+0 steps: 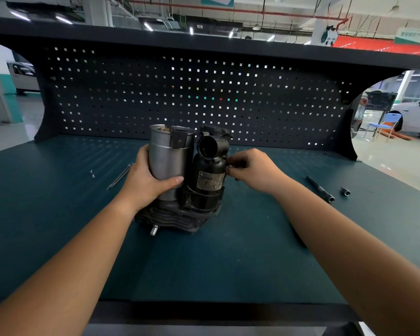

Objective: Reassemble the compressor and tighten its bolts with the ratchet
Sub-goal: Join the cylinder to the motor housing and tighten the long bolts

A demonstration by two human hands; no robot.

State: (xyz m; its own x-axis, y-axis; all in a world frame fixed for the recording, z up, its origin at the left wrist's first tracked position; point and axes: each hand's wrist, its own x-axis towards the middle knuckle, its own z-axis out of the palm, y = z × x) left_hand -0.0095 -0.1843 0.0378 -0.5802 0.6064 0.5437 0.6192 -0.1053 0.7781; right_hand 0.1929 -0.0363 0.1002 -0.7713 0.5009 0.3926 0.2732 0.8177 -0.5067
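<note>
The compressor [180, 209] stands upright at the middle of the green bench [228, 263], a silver cylinder [167, 156] on its left and a black labelled cylinder [209, 173] on its right. My left hand [148, 180] grips the silver cylinder, thumb across its front. My right hand [250, 169] is at the right side of the black cylinder, its fingers curled and pinching something small and dark that I cannot make out. A black ratchet handle [320, 189] lies to the right with a socket [345, 191] beside it.
A thin metal rod [119, 177] and two small bolts [92, 174] lie on the bench to the left. A dark pegboard [180, 93] rises behind the compressor under an overhanging shelf. The bench's front edge [216, 309] is close to me.
</note>
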